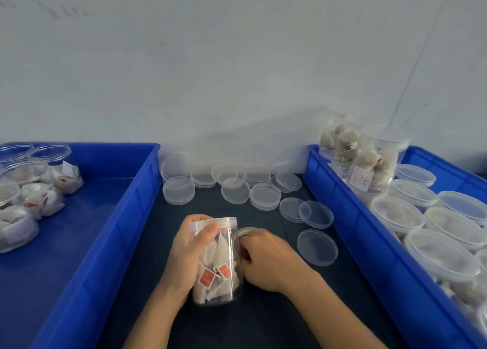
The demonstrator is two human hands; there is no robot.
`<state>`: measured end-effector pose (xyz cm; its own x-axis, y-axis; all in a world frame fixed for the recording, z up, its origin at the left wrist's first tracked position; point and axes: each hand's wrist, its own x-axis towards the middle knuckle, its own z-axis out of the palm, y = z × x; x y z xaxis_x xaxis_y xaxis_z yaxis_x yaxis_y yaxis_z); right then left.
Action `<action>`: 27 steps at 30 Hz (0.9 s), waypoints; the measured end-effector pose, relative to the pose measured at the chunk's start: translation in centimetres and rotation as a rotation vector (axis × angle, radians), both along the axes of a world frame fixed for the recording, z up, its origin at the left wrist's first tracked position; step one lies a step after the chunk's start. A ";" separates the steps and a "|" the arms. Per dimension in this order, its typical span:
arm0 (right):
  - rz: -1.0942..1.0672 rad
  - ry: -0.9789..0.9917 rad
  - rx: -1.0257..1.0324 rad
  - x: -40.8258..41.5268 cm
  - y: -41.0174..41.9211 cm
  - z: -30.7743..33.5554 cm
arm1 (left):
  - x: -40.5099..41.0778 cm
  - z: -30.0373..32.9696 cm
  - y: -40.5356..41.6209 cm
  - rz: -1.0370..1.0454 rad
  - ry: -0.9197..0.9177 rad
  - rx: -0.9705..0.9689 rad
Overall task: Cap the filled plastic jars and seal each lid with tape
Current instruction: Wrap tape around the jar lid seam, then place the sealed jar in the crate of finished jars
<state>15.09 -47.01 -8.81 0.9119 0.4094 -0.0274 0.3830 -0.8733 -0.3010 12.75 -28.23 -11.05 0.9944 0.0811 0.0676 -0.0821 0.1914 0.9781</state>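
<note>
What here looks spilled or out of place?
Loose tea bags lie in the left blue bin beside the open jars, not inside them. The spare lids lie scattered and overlapping.

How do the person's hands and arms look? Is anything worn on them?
Both arms are bare up to the picture's lower edge: no sleeves show. The left hand and right hand wear no gloves. No ring, watch or bracelet is visible on either.
</note>
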 end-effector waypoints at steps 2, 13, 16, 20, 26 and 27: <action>-0.011 -0.009 0.049 -0.2 -0.4 0.9 | -0.2 0.0 -0.2 -0.006 -0.024 0.024; -0.014 0.190 0.524 -4.1 -1.2 7.4 | -0.4 1.0 -2.6 0.061 -0.206 0.308; -0.047 0.096 0.437 -4.1 -1.5 8.5 | -0.2 1.4 -4.3 0.071 -0.253 0.325; -0.078 0.004 0.393 -4.2 -2.9 10.5 | -0.3 3.7 -6.9 -0.042 -0.301 0.115; -0.198 -0.127 0.274 -4.8 -6.0 14.5 | -0.3 8.3 -11.7 -0.132 -0.266 0.068; -0.216 -0.186 0.248 -5.0 -6.8 15.4 | -0.4 9.1 -12.7 -0.108 -0.310 0.176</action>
<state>10.10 -53.84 6.56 0.9579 0.1808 0.2231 0.2665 -0.8492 -0.4560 12.37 -40.91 -1.99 0.9265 -0.0630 0.3709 -0.3685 0.0460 0.9285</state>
